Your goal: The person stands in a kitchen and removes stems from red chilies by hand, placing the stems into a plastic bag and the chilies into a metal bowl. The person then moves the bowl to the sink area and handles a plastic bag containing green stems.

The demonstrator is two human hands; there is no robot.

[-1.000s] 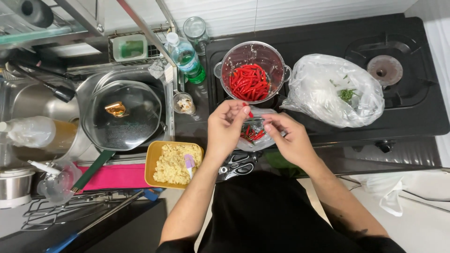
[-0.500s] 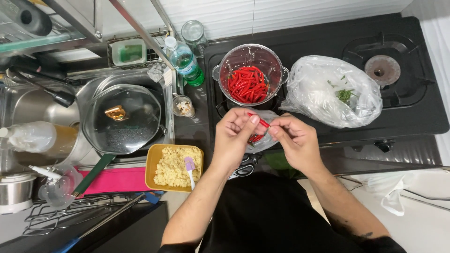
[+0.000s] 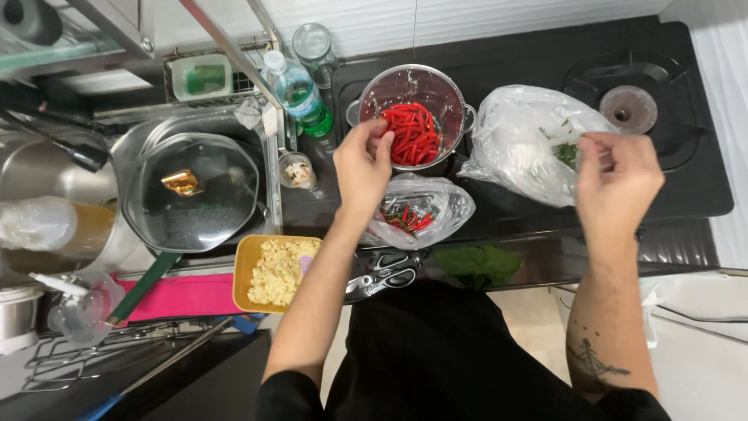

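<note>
My left hand (image 3: pixel 362 160) hovers at the near rim of a metal pot (image 3: pixel 456 97) full of red chilies (image 3: pixel 411 132), its fingertips pinched on a red chili over the pile. Far to the right, my right hand (image 3: pixel 615 179) is over a large clear plastic bag (image 3: pixel 522 144) holding a few green stems (image 3: pixel 565 152). Its thumb and fingers are pinched together, and anything between them is too small to see. A smaller plastic bag (image 3: pixel 444 203) with more chilies (image 3: pixel 405 217) lies between my hands on the black stove top.
Scissors (image 3: pixel 382 273) and green leaves (image 3: pixel 477 261) lie at the counter's front edge. A yellow tray of crumbly food (image 3: pixel 276 269) sits left of them. A lidded pan (image 3: pixel 191 195), a water bottle (image 3: pixel 300 93), a small glass (image 3: pixel 296 170) and a burner (image 3: pixel 627 107) surround the area.
My hands were together over the small bag, working on one chili. They have separated: the left went up to the pot, the right swung out over the large bag.
</note>
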